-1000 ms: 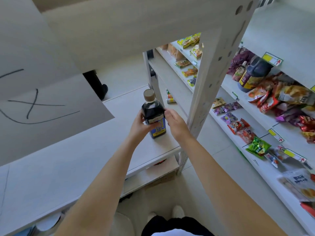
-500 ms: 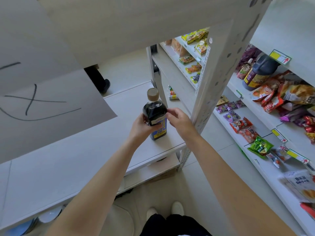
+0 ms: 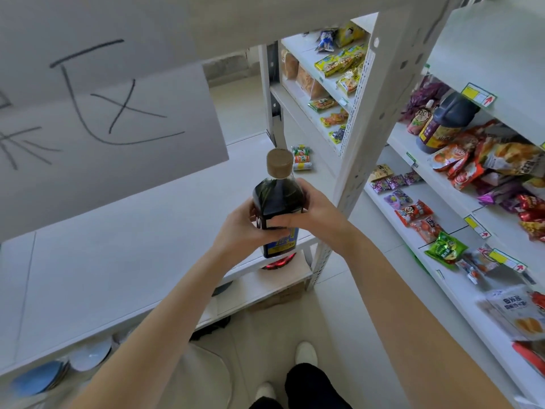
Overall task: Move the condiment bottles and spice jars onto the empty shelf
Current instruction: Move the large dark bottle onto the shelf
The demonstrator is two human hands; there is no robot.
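Bottle (image 3: 277, 208) upright at the front right corner of the empty shelf (image 3: 118, 246), between left hand (image 3: 244, 228) and right hand (image 3: 318, 214). Paper sign (image 3: 103, 134) hangs above the shelf's left part. Snack shelves (image 3: 418, 231) stand to the right, carrying a large jug (image 3: 445, 122).

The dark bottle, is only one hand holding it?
No, the left hand and the right hand both hold the dark bottle.

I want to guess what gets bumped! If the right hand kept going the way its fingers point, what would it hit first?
The right hand points leftward, already wrapped on the dark sauce bottle. Past that, probably the left hand gripping the other side.
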